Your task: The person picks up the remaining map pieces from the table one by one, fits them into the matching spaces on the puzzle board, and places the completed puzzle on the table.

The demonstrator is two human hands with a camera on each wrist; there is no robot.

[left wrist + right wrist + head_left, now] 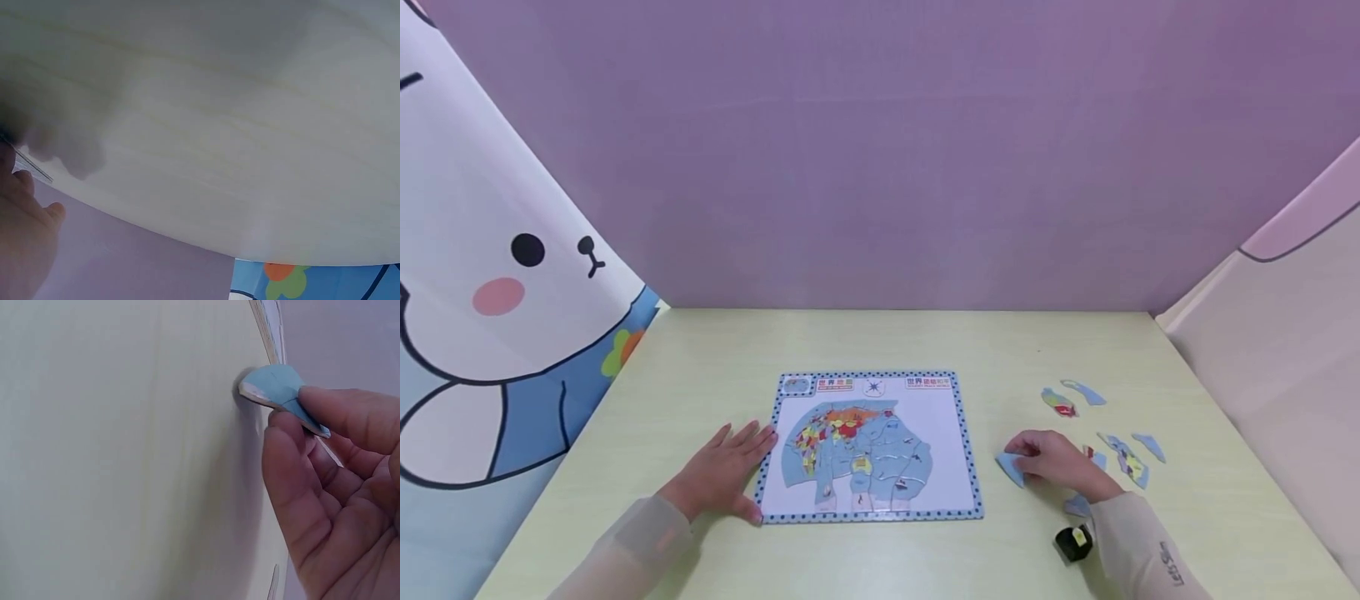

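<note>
A world-map puzzle board (874,447) with a blue dotted border lies flat on the table, its map partly filled with pieces. My left hand (722,471) lies with fingers spread at the board's left edge, fingertips and thumb touching the border. In the left wrist view only part of the left hand (28,231) shows, at the left side. Right of the board, my right hand (1052,458) pinches a light blue puzzle piece (1011,469) between thumb and fingers. In the right wrist view that piece (272,384) is tilted, held just off the tabletop.
Several loose puzzle pieces lie on the right of the table, among them a green and red one (1060,403), a blue one (1084,392) and a multicoloured one (1127,461). A small black object (1073,543) sits by the right wrist. A purple backdrop (895,158) stands behind the table.
</note>
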